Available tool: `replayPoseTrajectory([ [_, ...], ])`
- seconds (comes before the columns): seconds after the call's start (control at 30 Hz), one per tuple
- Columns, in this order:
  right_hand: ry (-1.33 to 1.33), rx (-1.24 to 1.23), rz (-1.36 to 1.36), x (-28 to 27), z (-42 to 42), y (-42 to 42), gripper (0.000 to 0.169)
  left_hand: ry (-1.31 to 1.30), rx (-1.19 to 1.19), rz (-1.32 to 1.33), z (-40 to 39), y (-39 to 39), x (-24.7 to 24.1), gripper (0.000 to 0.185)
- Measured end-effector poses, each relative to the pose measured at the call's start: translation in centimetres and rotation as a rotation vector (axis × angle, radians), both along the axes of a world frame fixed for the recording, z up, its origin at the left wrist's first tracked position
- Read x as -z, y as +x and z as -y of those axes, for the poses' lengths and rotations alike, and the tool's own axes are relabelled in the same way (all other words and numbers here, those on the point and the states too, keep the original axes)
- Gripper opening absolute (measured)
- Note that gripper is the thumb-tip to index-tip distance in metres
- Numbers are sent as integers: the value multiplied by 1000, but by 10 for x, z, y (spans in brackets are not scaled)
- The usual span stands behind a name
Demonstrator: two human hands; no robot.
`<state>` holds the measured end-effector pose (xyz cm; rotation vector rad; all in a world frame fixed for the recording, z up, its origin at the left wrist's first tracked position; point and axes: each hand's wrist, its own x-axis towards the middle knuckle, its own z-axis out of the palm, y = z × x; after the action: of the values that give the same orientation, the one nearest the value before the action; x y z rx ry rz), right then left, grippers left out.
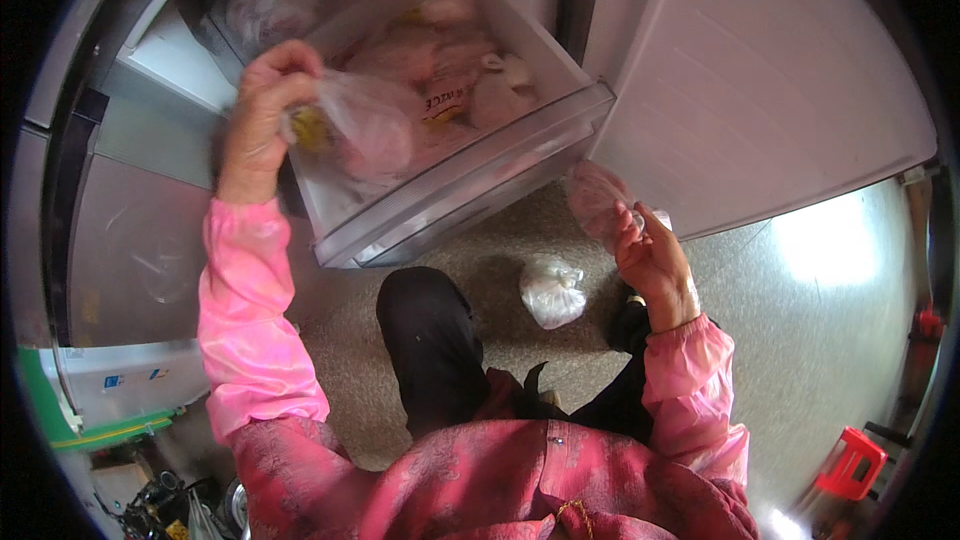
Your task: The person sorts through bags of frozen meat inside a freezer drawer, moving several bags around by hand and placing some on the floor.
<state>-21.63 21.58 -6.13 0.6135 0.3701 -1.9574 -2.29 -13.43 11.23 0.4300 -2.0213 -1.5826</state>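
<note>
My left hand (274, 109) grips the gathered top of a clear plastic bag (375, 131) with pinkish contents, over the left side of a pulled-out freezer drawer (465, 157). Several more bags lie in that drawer, among them a knotted whitish bag (502, 94) near its right side. To the right of the drawer front, my right hand (649, 251) holds a second clear bag (598, 199) with something pinkish inside, close to the open freezer door (757, 82). A tied white plastic bag (553, 292) sits on the floor in front of my knees.
Another compartment with bags (277, 0) is at the upper left. A clear bin with a green rim (127, 382) stands at the left, above dark clutter (161, 499). At the lower right is a red plastic stool (851, 463). The speckled floor (780, 345) shows a bright reflection.
</note>
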Motion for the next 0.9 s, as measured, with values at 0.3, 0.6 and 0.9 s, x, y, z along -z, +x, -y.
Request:
replayPoseTrajectory([
  [0.3,16,10,11,-2,3,1,26,55,-198,-136,6,13,-32,11],
  [0.6,18,38,9,-3,2,2,29,287,-345,-74,31,7,1,17],
  [0.9,9,-6,31,-5,2,2,26,254,-304,-115,21,6,0,21],
])
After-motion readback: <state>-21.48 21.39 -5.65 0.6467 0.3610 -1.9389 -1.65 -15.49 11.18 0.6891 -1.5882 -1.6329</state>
